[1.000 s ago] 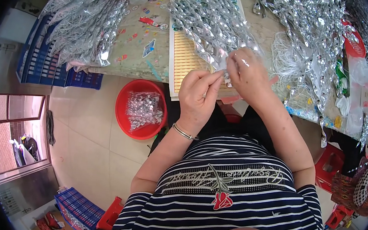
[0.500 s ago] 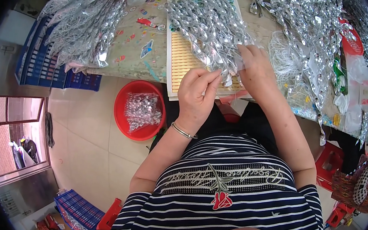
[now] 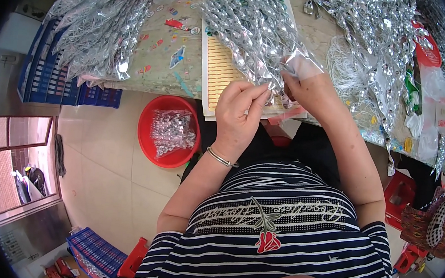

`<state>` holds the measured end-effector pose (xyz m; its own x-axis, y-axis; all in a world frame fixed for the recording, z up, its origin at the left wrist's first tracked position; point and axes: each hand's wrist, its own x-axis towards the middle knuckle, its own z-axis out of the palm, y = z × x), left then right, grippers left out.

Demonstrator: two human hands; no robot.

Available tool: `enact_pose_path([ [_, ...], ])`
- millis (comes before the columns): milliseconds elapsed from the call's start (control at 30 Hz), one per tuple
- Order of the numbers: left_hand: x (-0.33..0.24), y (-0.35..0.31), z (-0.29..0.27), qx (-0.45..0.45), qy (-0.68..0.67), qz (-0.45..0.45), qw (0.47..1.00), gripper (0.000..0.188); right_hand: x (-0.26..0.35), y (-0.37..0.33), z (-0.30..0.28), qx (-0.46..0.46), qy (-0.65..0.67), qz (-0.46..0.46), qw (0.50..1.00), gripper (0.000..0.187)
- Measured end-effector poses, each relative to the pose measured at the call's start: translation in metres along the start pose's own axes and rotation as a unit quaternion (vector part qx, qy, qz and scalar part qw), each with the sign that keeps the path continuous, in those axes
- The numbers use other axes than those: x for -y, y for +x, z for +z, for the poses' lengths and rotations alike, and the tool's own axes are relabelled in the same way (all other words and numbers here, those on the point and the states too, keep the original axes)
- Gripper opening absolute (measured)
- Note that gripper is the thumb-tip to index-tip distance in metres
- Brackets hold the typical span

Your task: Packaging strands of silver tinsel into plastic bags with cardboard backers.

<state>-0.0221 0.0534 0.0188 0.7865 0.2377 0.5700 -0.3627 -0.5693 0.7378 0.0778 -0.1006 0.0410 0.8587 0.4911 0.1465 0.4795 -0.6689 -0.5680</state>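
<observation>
A clear plastic bag (image 3: 313,63) full of silver twisted strands (image 3: 247,21) lies before me on a sheet with rows of yellow strips (image 3: 219,71). At the bag's near edge my left hand (image 3: 238,111) is closed, thumb and forefinger pinching the film. My right hand (image 3: 313,89) is at the near right corner of the bag, its fingers curled at the film beside the strand ends. Clear film lies over these fingertips and partly covers them.
More bagged silver strands (image 3: 105,26) lie at the table's left, over a blue crate (image 3: 43,76). Loose silver strands (image 3: 373,46) and white strings (image 3: 342,65) spread to the right. A red bucket (image 3: 143,150) holding a silver package stands on the floor.
My right hand has moved slightly right, and the bag's film now rises over its fingers, stretched toward the right. The left hand has stayed in nearly the same place, still pinching.
</observation>
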Motion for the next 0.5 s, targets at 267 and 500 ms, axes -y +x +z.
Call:
enact_pose_path([
  [267,-0.005,0.009,0.004,-0.028,-0.017,0.015,0.999,0.017,0.010,0.000,0.015,-0.034,0.123,-0.032,0.991,0.028],
  [500,-0.007,0.006,0.000,-0.037,-0.011,0.016,0.999,0.016,0.023,0.000,0.012,-0.073,0.081,-0.139,0.984,0.025],
])
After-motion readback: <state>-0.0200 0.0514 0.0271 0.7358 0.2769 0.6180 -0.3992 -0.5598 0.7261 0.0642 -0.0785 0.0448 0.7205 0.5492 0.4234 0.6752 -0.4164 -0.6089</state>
